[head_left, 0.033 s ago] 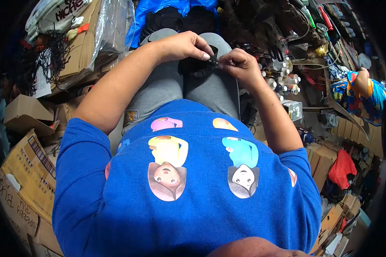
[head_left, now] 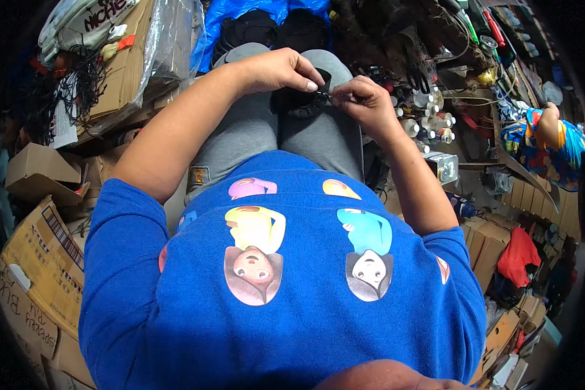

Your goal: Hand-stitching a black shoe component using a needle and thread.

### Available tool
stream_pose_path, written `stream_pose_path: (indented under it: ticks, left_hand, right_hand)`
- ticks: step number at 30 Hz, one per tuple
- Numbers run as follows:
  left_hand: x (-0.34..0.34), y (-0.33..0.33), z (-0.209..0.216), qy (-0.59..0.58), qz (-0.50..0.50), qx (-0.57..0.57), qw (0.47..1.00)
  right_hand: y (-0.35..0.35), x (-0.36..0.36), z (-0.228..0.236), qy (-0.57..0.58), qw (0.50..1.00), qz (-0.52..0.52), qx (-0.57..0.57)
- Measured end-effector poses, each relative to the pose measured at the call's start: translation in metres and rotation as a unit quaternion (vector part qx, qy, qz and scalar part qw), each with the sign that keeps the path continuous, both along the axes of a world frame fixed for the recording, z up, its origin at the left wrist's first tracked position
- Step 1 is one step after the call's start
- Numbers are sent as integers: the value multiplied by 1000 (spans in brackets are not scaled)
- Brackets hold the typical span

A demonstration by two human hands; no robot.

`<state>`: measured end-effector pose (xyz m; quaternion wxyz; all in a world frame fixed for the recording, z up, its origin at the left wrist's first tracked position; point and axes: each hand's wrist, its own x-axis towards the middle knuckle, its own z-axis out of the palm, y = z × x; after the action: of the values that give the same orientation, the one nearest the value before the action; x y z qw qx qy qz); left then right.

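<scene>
Rounded black fabric-looking piece (head_left: 300, 109) at 12 o'clock on my grey cloth trousers (head_left: 240, 120). Left grip (head_left: 289, 71) pinches its edge; right grip (head_left: 368, 101) pinches thin dark strand (head_left: 323, 93). Work seems unfinished; amount left unclear.

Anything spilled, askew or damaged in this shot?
No spill visible. Messiest spot: the tangled thin black cords at upper left, in a loose snarl. The crumpled red plastic bag at right looks carelessly left. The soft black item between the hands is too dark to check for damage.
</scene>
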<state>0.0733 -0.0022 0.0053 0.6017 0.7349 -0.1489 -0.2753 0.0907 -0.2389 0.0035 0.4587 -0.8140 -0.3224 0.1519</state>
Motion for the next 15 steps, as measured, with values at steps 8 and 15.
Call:
stream_pose_path:
  ticks: [8, 15]
  left_hand:
    - [2, -1, 6, -49, -76, 73, 993]
    - [7, -4, 9, -81, -108, 110, 985]
  right_hand:
    - [4, -15, 27, -117, 988, 16, -101]
    - [35, 1, 63, -323, 877, 201, -295]
